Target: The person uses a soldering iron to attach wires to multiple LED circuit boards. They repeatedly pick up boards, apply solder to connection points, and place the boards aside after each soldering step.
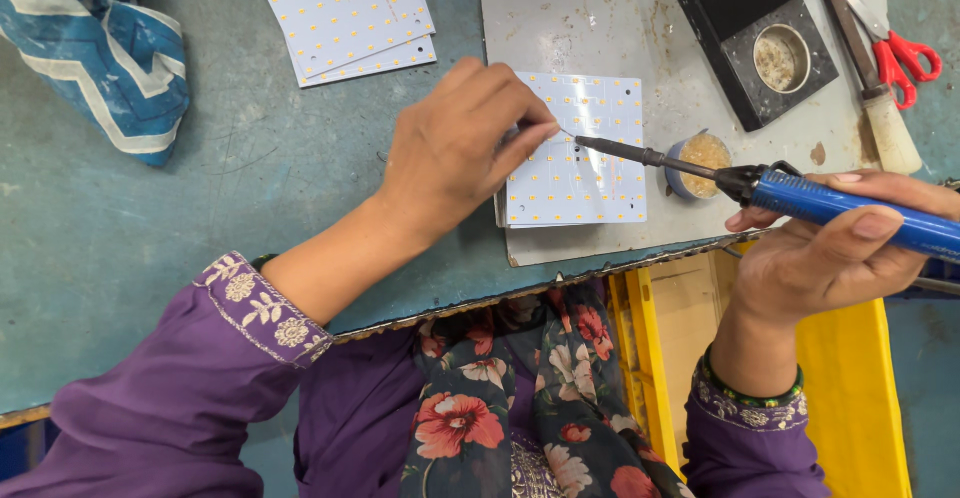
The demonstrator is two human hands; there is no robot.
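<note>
Item: white LED board [575, 153] on the grey mat [560, 18] near the desk's front edge; we judge the joint goes best with iron tip and wire meeting briefly on one pad. Left hand [455, 143], fingers pinched shut on thin solder wire [566, 134]; right hand [830, 248], fingers wrapped around the blue soldering iron [850, 208], tip on the board.

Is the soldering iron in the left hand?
No, the right hand grips the blue-handled soldering iron; the left hand rests on the LED panel.

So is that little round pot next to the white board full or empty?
Nearly full: the little round pot holds a yellowish, grainy filling almost up to its rim. It stands upright beside the white board.
</note>
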